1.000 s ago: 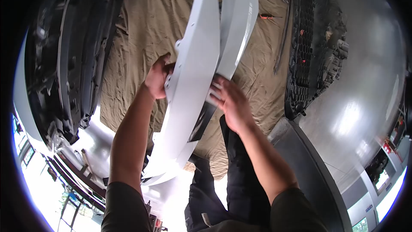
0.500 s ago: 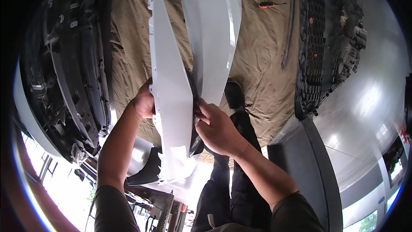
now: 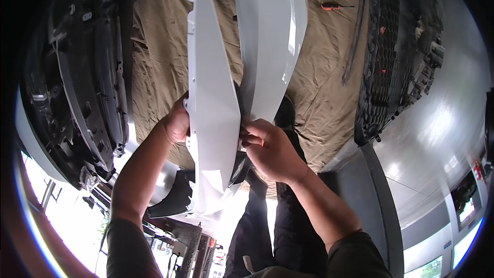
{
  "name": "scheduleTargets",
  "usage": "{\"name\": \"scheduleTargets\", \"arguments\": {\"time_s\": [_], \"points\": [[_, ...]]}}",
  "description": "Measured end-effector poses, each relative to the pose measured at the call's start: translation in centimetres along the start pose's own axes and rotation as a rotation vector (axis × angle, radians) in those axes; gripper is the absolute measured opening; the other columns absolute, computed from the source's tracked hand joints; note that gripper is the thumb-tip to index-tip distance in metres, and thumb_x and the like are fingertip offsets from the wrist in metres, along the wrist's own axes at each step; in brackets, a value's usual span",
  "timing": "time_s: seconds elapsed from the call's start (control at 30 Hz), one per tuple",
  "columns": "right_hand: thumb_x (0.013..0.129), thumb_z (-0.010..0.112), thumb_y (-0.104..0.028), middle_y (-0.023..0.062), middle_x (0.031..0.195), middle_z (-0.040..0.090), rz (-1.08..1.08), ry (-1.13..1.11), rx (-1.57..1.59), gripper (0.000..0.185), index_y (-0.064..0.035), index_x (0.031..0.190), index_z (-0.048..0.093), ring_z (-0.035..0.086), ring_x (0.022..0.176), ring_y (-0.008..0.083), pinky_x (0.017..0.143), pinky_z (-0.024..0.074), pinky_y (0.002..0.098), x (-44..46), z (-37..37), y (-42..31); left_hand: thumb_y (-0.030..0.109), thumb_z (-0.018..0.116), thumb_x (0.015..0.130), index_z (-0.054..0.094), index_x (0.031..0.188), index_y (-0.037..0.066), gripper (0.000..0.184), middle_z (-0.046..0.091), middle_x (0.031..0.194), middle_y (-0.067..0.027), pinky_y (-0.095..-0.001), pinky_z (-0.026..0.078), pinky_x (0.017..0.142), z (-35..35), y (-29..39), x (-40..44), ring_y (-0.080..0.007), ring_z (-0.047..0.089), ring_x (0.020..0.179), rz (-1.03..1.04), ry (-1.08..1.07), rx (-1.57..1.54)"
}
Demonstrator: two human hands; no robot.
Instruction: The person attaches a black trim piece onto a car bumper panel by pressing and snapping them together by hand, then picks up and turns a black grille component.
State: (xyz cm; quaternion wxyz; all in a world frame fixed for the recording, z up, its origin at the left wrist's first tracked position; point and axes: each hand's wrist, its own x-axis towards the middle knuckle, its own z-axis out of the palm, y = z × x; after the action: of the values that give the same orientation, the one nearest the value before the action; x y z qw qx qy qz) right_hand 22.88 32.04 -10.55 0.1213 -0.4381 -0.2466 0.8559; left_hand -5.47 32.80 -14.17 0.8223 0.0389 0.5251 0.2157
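A long white car body panel (image 3: pixel 213 87) with small tabs along its left edge stands between my hands. My left hand (image 3: pixel 178 121) is wrapped around that left edge, its fingers partly hidden behind the panel. At the opposite edge, my right hand (image 3: pixel 270 149) is closed, with thumb and fingers bent against the black trim (image 3: pixel 240 163). Its fingertips are partly hidden. A wider, glossy white curved panel (image 3: pixel 272 36) lies just beyond, to the right. Whether the two white pieces are joined cannot be made out.
Brown cloth (image 3: pixel 159 62) covers the floor. An orange-and-black screwdriver (image 3: pixel 332 6) and a long thin dark bar (image 3: pixel 355 41) lie on it. A black honeycomb grille (image 3: pixel 378 72) is on the right, and large black car parts (image 3: pixel 87 72) stand on the left. My shoe (image 3: pixel 285 113) is beneath the panels.
The white panels have shifted a little to the right in view, along with both hands. My right hand stays at the trim edge, its fingers slightly more curled.
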Motion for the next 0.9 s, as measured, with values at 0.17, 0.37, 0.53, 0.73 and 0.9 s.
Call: {"name": "scheduleTargets", "arguments": {"time_s": [0.17,0.37,0.53,0.73,0.9], "points": [[0.104,0.045,-0.002,0.0193,0.155,0.051,0.046,0.130,0.291,0.055,0.0025,0.159,0.039,0.056,0.138,0.0267,0.120,0.0423,0.0415,-4.0,2.8,4.0,0.037,0.057,0.105,0.062,0.136,0.007,0.043,0.073,0.122,-0.0090,-0.0430,0.063,0.088,-3.1,-2.0,-0.4,-0.0228,0.074,0.107,-0.016,-0.214,-0.128],[0.109,0.045,-0.016,0.0146,0.155,0.053,0.054,0.123,0.201,0.054,0.0024,0.159,0.038,0.059,0.134,0.0232,0.104,0.0517,0.0364,-7.3,5.9,9.6,0.048,0.062,0.102,0.060,0.142,0.010,0.056,0.072,0.127,-0.0075,-0.0411,0.059,0.096,-3.0,-8.6,-5.0,-0.0204,0.071,0.114,0.073,-0.148,0.045],[0.105,0.051,-0.014,0.0105,0.152,0.058,-0.029,0.100,0.178,0.055,0.0027,0.157,0.043,0.060,0.129,0.0181,0.098,0.0497,0.0332,-6.3,6.7,9.9,0.053,0.056,0.101,0.059,0.142,0.009,0.060,0.069,0.133,-0.0115,-0.0460,0.055,0.101,-6.1,-11.5,-3.8,-0.0262,0.068,0.119,0.026,-0.299,-0.179],[0.105,0.051,-0.011,0.0171,0.150,0.059,-0.098,0.086,0.310,0.048,0.0060,0.150,0.051,0.060,0.132,0.0231,0.108,0.0485,0.0380,-5.7,6.8,10.8,0.065,0.054,0.099,0.060,0.143,0.009,0.072,0.069,0.134,-0.0127,-0.0461,0.056,0.102,-7.8,-13.8,-1.9,-0.0268,0.069,0.120,0.038,-0.401,-0.261],[0.106,0.051,-0.009,0.0214,0.149,0.058,-0.119,0.084,0.356,0.045,0.0087,0.147,0.052,0.058,0.137,0.0288,0.118,0.0440,0.0450,-5.1,7.4,10.5,0.061,0.063,0.096,0.058,0.147,0.011,0.071,0.069,0.135,-0.0076,-0.0454,0.054,0.105,-7.7,-14.6,0.2,-0.0240,0.066,0.122,0.118,-0.422,-0.184]]}}
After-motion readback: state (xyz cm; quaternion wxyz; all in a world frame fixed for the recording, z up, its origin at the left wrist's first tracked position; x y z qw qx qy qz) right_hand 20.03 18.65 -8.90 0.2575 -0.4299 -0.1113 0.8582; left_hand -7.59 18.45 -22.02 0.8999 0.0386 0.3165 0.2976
